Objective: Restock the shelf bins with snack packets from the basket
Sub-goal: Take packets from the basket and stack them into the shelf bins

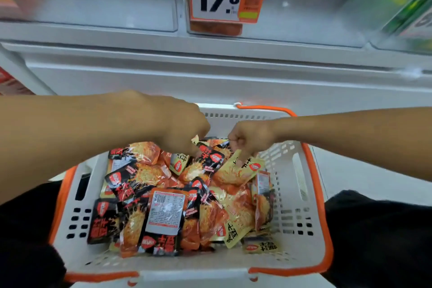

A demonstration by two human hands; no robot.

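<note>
Head cam: we're barely started, I'd say. The basket [301, 194] is heaped with snack packets [163, 208], and the clear shelf bins [105, 7] above look mostly bare. Our left hand [184, 128] and right hand [250, 135] both curl into the pile by the basket's far edge; the right pinches a yellow packet [236, 170], long axis slanting toward the far-right corner. Whether the left has a packet, we can't tell.
</note>
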